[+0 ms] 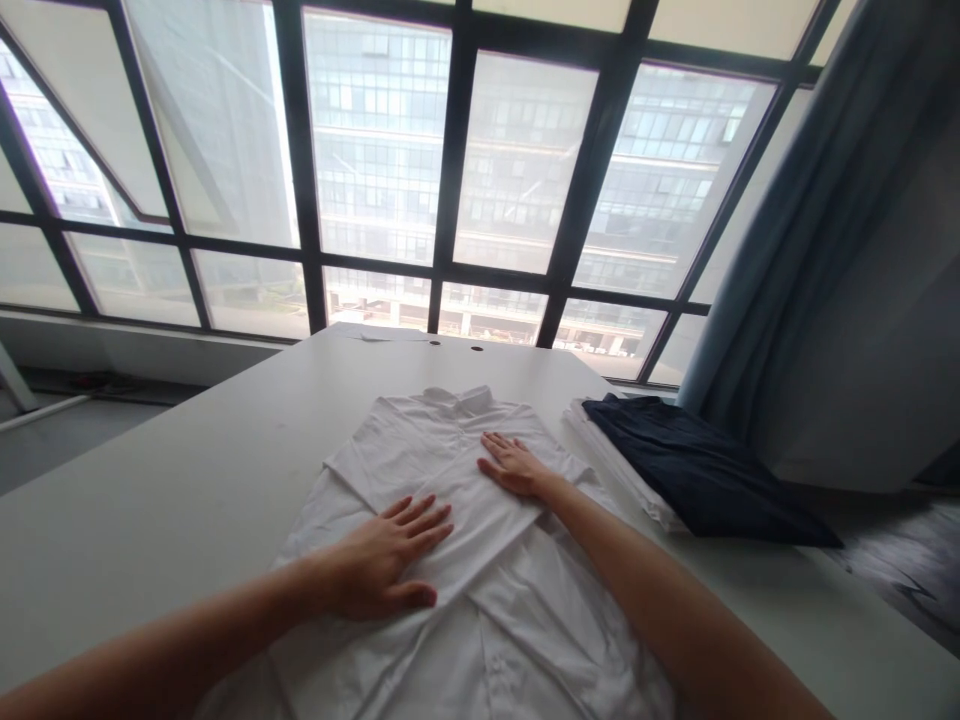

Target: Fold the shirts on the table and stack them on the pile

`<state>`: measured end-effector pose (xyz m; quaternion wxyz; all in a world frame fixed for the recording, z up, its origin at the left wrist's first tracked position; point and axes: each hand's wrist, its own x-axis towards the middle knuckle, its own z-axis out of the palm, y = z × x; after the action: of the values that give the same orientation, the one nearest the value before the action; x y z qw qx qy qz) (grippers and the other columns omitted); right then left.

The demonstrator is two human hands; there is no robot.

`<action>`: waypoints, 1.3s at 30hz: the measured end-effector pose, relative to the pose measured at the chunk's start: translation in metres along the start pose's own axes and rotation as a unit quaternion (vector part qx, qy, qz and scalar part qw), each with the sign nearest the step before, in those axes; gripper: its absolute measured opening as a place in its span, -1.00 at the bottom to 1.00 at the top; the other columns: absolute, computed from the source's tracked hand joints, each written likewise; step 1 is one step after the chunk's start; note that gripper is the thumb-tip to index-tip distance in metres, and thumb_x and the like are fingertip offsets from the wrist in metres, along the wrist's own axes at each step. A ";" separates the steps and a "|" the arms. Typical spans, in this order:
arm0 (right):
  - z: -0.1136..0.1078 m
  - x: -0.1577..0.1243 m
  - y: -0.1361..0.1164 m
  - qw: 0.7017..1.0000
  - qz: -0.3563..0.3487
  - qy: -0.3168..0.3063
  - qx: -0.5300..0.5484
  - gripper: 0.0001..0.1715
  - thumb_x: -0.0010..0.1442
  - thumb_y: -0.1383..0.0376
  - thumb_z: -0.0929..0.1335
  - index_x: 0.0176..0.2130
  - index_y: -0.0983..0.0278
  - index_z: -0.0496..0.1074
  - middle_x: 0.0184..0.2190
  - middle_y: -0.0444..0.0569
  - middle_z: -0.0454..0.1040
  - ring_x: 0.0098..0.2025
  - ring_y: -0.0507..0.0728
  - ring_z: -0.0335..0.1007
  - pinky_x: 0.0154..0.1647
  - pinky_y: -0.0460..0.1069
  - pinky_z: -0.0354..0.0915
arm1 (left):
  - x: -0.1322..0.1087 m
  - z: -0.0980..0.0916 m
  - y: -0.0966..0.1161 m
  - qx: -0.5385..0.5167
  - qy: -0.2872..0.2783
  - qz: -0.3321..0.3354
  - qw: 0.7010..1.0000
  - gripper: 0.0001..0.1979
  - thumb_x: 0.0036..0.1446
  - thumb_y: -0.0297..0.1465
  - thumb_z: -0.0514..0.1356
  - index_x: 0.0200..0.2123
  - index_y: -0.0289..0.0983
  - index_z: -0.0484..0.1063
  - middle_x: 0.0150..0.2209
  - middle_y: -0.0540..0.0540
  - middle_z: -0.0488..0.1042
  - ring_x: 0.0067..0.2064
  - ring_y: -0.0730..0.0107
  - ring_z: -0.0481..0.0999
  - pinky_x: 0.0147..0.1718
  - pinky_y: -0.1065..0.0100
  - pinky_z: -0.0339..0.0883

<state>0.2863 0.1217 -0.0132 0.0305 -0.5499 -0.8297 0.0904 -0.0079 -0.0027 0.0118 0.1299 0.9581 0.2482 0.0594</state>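
Observation:
A white shirt (450,450) lies front up with its collar pointing to the far side of the white table (225,450). Its sleeves are folded across the chest. On the left part of the shirt, my left hand (382,562) rests flat with the fingers spread. My right hand (511,466) lies farther away, palm down near the upper chest, its fingers extended over the cloth. Neither hand grips anything. The bottom of the shirt runs out of view at the near edge.
Dark navy cloth (690,465) lies on folded white cloth (622,470) at the right side of the table. White sheets (375,332) lie at the far edge. Beyond stand black-framed windows, with a blue-grey curtain (795,260) at the right.

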 end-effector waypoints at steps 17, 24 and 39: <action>-0.019 0.021 0.076 0.956 0.189 0.146 -0.170 -0.31 0.40 0.09 0.07 0.33 0.42 0.16 0.39 0.18 0.04 0.41 0.31 -0.12 0.38 0.28 -0.29 | -0.003 0.000 -0.005 -0.028 -0.009 -0.018 0.999 -0.19 0.25 0.13 -0.03 0.42 -0.13 -0.05 0.42 -0.12 -0.12 0.43 -0.06 -0.19 0.36 -0.08 -0.29; -0.017 -0.054 -0.016 0.977 0.048 0.160 -0.129 -0.35 0.39 0.06 0.12 0.29 0.36 0.24 0.33 0.19 0.17 0.36 0.27 0.03 0.37 0.22 -0.18 | 0.014 0.001 -0.041 0.019 -0.006 -0.014 1.000 -0.25 0.28 0.11 -0.06 0.41 -0.10 -0.02 0.43 -0.08 -0.10 0.44 0.03 -0.21 0.36 0.01 -0.34; 0.002 -0.144 -0.013 0.990 0.137 0.036 -0.025 -0.27 0.41 0.04 0.04 0.39 0.36 0.05 0.42 0.12 -0.08 0.45 0.24 -0.23 0.39 0.20 -0.18 | 0.036 -0.013 -0.134 0.164 0.084 -0.245 0.952 -0.44 0.37 -0.10 -0.14 0.26 -0.25 0.27 0.33 -0.23 0.21 0.32 0.16 0.20 0.27 0.15 0.03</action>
<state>0.3310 -0.0160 -0.0053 0.0344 -0.6617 -0.7471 0.0532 -0.0406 0.1302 -0.0114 -0.0394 0.8676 0.4915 0.0645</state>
